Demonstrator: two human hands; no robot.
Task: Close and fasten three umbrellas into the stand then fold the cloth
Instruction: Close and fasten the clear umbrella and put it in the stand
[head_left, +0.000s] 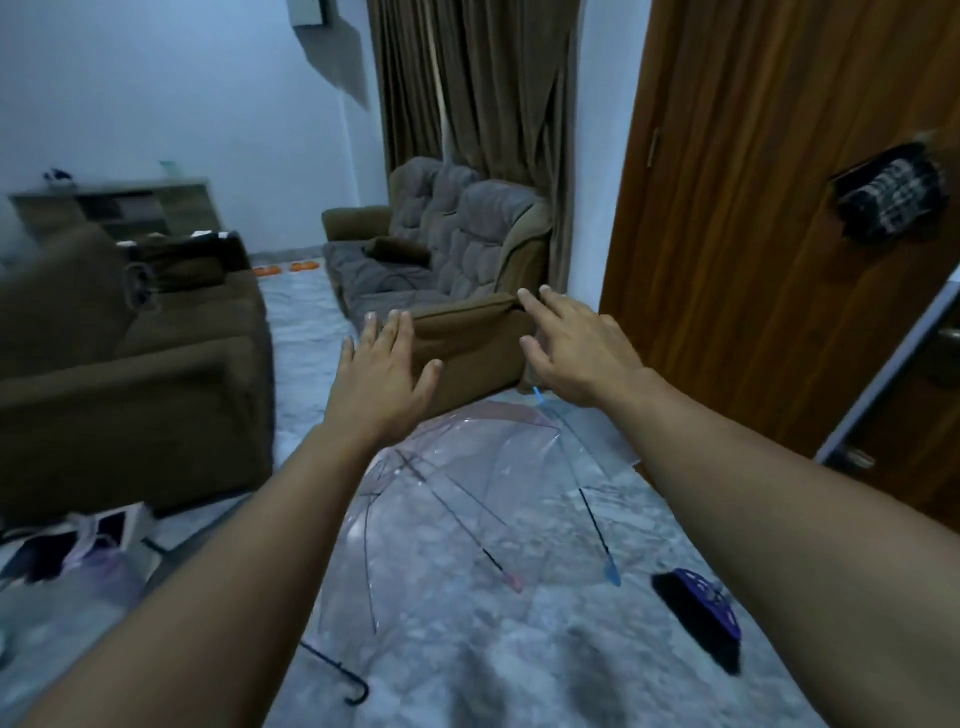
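An open clear umbrella with pink trim (457, 488) lies on the speckled floor in front of me, its dark hooked handle (343, 675) pointing toward me. A second clear umbrella with blue tips (587, 457) lies open to its right, partly under it. A dark purple folded thing (701, 608) lies on the floor at the right; whether it is an umbrella or cloth is unclear. My left hand (382, 371) and my right hand (576, 345) are stretched out above the umbrellas, fingers spread, holding nothing.
A brown sofa (130, 374) stands at the left, a grey-cushioned sofa (441, 249) ahead. An open wooden door (753, 208) is at the right with a checked cloth (888, 200) hanging on it. Bags and papers (78, 545) lie at the lower left.
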